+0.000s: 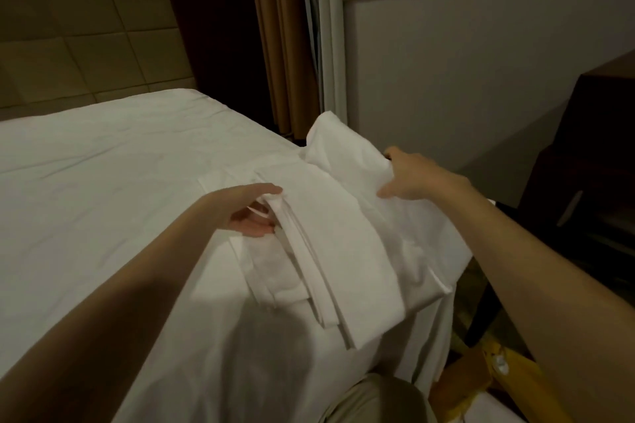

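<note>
The left hand [252, 213] lies palm-up at the near left edge of the folded white cloth [343, 233]. Its thumb sits on top of the stacked layers and its fingers curl in underneath, so it pinches the folds between them, a narrow grip rather than a spread one. Just to the right of that hand the cloth runs towards the person in several long, flat bands, one over another, and ends near the bed's corner.

The right hand [409, 177] is further out and a little higher, well apart from the left. It holds the far end of the same cloth, thumb pressed on the near face and fingers gone behind the raised flap (I cannot see them past the fabric). Beyond this hand the flap stands up in a soft peak, lifted off the bed [103, 182].

Left of the left hand, the white sheet stretches away, lightly creased, up to a padded headboard [86, 27]. Past both hands hangs a brown curtain [275, 45] beside a pale wall. Right of the right arm stands a dark wooden cabinet [591, 148], and below that arm, down on the floor, lies something yellow [481, 385].
</note>
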### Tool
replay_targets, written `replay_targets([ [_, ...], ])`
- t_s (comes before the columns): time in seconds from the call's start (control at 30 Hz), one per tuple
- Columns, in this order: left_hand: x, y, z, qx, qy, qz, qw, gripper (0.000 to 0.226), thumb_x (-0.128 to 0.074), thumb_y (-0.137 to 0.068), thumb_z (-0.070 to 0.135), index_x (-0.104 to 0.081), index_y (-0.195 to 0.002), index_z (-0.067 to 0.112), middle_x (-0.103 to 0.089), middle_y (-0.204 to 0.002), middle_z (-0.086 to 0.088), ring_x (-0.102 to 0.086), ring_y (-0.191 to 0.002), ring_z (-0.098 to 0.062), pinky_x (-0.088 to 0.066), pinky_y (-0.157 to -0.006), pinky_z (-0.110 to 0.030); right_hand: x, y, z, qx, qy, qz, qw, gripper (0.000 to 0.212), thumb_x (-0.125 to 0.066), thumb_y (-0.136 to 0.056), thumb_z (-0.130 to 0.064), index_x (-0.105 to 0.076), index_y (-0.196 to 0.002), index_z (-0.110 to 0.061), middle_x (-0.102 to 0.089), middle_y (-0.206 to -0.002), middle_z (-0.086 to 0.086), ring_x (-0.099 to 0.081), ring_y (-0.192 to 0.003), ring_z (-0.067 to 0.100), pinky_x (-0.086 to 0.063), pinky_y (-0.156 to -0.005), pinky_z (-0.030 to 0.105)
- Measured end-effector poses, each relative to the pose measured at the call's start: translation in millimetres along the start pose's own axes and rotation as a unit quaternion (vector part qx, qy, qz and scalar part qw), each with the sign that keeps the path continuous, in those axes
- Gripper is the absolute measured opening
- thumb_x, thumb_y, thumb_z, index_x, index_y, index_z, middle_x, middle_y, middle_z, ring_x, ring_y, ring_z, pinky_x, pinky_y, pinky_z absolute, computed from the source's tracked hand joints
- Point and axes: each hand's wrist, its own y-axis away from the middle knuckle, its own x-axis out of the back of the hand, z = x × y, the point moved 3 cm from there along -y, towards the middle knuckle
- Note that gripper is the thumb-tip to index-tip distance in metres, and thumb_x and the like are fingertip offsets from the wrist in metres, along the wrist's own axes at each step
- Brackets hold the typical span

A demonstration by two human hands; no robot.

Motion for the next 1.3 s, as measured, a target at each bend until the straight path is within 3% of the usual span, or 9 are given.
replay_targets([
  [0.13, -21.3, 4.4, -2.4, -0.022, 0.109, -0.058, 0.992, 0.042, -0.074, -0.080, 0.026, -0.060, -0.114, 0.005, -0.066, -0.078, -0.012, -0.066, -0.073, -0.024, -0.057, -0.069, -0.036, 0.6, -2.0, -2.7, 0.019, 0.069, 0.036, 0.997, 0.040, -0.058, -0.088, -0.016, -0.049, -0.126, -0.021, -0.057, -0.120, 0.009, -0.053, -0.098, 0.030, -0.039, -0.074, 0.031],
  [0.23, -46.1, 7.7, 2.3, -0.071, 0.185, -0.088, 0.976, 0.028, -0.066, -0.087, 0.017, -0.062, -0.112, 0.007, -0.072, -0.093, -0.009, -0.066, -0.088, -0.023, -0.053, -0.072, -0.036, 14.7, 4.1, 2.3, 0.015, 0.092, 0.057, 0.994, 0.043, -0.053, -0.088, -0.012, -0.049, -0.128, -0.024, -0.056, -0.122, 0.010, -0.054, -0.108, 0.033, -0.043, -0.078, 0.033],
  [0.37, -82.9, 12.1, 9.2, -0.073, 0.220, -0.133, 0.964, 0.046, -0.070, -0.085, 0.016, -0.056, -0.128, 0.005, -0.065, -0.119, -0.015, -0.063, -0.106, -0.030, -0.053, -0.085, -0.043, 29.3, 24.8, 47.3, -0.023, 0.030, 0.033, 0.999, 0.043, -0.063, -0.081, -0.012, -0.055, -0.122, -0.022, -0.060, -0.121, 0.008, -0.058, -0.106, 0.032, -0.049, -0.086, 0.035],
  [0.47, -125.1, 26.4, 18.9, -0.071, 0.263, -0.177, 0.946, 0.036, -0.062, -0.089, 0.012, -0.057, -0.123, 0.002, -0.064, -0.116, -0.016, -0.064, -0.096, -0.029, -0.053, -0.079, -0.041, 27.8, 45.3, 81.0, -0.044, 0.015, 0.048, 0.998, 0.040, -0.062, -0.081, -0.014, -0.056, -0.119, -0.026, -0.062, -0.119, 0.005, -0.058, -0.107, 0.031, -0.048, -0.089, 0.037],
  [0.7, -243.5, 66.5, 28.6, -0.029, 0.358, -0.214, 0.909, 0.033, -0.053, -0.089, 0.008, -0.055, -0.121, 0.002, -0.063, -0.107, -0.015, -0.060, -0.089, -0.027, -0.050, -0.072, -0.037, 34.1, 102.0, 129.5, -0.037, 0.149, 0.144, 0.978, 0.036, -0.046, -0.094, -0.021, -0.048, -0.126, -0.037, -0.063, -0.109, 0.005, -0.059, -0.092, 0.031, -0.049, -0.073, 0.038],
  [0.93, -358.6, 92.0, 3.7, 0.010, 0.341, -0.286, 0.895, 0.013, -0.047, -0.091, 0.001, -0.058, -0.099, 0.005, -0.063, -0.089, -0.012, -0.060, -0.080, -0.026, -0.049, -0.066, -0.034, -27.6, 189.4, 206.4, -0.143, 0.075, 0.110, 0.981, 0.039, -0.040, -0.099, -0.035, -0.031, -0.137, -0.038, -0.063, -0.101, 0.003, -0.057, -0.075, 0.022, -0.047, -0.064, 0.033],
  [1.0, -391.8, 97.5, -14.9, 0.035, 0.324, -0.316, 0.891, 0.012, -0.045, -0.093, 0.003, -0.057, -0.093, 0.004, -0.063, -0.085, -0.013, -0.060, -0.076, -0.025, -0.051, -0.065, -0.034, -45.7, 210.6, 225.7, -0.190, 0.035, 0.095, 0.976, 0.051, -0.048, -0.093, -0.050, -0.027, -0.137, -0.035, -0.058, -0.104, -0.001, -0.058, -0.081, 0.020, -0.047, -0.071, 0.032],
  [1.13, -441.9, 108.5, -53.5, 0.074, 0.266, -0.364, 0.890, 0.014, -0.048, -0.093, 0.009, -0.061, -0.097, 0.006, -0.068, -0.081, -0.011, -0.061, -0.073, -0.024, -0.053, -0.058, -0.029, -77.9, 236.9, 250.5, -0.302, -0.072, 0.037, 0.950, 0.104, -0.065, -0.060, -0.078, -0.016, -0.138, -0.030, -0.043, -0.123, 0.000, -0.054, -0.103, 0.023, -0.050, -0.084, 0.039],
  [1.3, -483.1, 110.3, -91.5, 0.093, 0.242, -0.415, 0.872, 0.021, -0.046, -0.100, 0.023, -0.064, -0.096, 0.012, -0.073, -0.077, -0.004, -0.065, -0.079, -0.019, -0.054, -0.068, -0.028, -106.1, 243.7, 269.2, -0.364, 0.065, 0.020, 0.929, 0.108, -0.077, -0.064, -0.056, -0.015, -0.142, -0.016, -0.039, -0.132, 0.010, -0.051, -0.111, 0.030, -0.050, -0.088, 0.040],
])
